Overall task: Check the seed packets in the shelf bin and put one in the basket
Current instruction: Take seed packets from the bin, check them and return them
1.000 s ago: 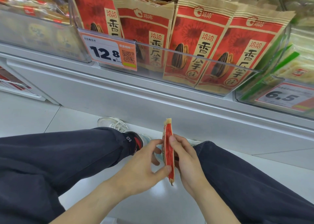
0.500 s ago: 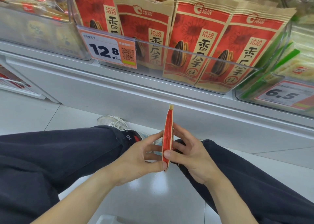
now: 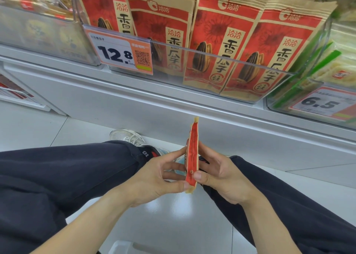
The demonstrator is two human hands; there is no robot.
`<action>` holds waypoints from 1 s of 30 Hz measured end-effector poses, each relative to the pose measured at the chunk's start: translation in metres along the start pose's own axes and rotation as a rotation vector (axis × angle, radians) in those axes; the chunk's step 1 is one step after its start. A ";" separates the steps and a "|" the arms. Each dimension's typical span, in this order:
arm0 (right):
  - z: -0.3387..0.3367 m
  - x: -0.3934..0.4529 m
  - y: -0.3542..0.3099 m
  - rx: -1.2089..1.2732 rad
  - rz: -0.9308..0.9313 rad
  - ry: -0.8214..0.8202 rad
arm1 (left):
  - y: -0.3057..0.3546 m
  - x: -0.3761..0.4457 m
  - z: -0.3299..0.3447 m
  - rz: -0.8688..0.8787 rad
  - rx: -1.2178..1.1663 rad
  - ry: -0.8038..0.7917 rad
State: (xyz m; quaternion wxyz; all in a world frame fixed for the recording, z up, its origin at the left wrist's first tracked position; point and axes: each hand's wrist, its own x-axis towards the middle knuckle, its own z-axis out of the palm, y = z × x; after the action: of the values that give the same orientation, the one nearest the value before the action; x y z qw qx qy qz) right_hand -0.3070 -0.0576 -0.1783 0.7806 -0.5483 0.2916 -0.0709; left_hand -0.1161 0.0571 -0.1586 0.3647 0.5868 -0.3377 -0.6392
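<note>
The packets in the clear shelf bin (image 3: pixel 227 64) are red and kraft-brown, each printed with the brand 洽洽 at the top, a yellow strip reading 洽洽 above the large black characters 香瓜子, and a picture of a striped sunflower seed. An orange price tag (image 3: pixel 123 54) clipped to the bin front reads 12.8, with a QR code beside the figure and small print that may say 500g, though it is too fine to be sure. A second tag (image 3: pixel 325 104) on the neighbouring bin to the right reads 6.5.

One seed packet (image 3: pixel 191 157) is out of the bin, held edge-on and upright between the knees, below the shelf. The left hand (image 3: pixel 154 178) pinches its lower edge with the thumb, fingers spread toward its left face; the right hand (image 3: pixel 221 178) grips it from the right, thumb on the near edge.

Compared with a second ago, the packet sits higher and straighter, and both hands have opened their fingers further along its sides
</note>
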 end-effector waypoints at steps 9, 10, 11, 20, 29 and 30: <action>-0.002 -0.003 -0.004 -0.074 -0.009 -0.088 | -0.002 0.001 0.000 0.011 0.019 0.014; -0.002 -0.003 -0.004 -0.073 -0.012 -0.093 | -0.002 0.001 -0.001 0.012 0.018 0.012; -0.003 -0.003 -0.004 -0.077 -0.015 -0.095 | -0.002 0.001 -0.001 0.011 0.017 0.011; 0.009 0.005 0.003 -0.177 -0.010 0.207 | 0.002 0.003 0.003 0.009 -0.157 -0.066; 0.014 0.014 0.007 -0.273 0.043 0.533 | -0.017 0.012 0.004 -0.041 -0.101 0.172; 0.013 0.014 0.007 -0.252 0.060 0.545 | -0.017 0.012 0.004 -0.042 -0.088 0.168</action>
State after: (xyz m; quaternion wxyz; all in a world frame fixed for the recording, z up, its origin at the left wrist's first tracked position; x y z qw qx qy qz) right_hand -0.2897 -0.0500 -0.1868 0.6011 -0.5929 0.5128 -0.1557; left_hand -0.1222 0.0553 -0.1789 0.4038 0.6288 -0.2649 -0.6094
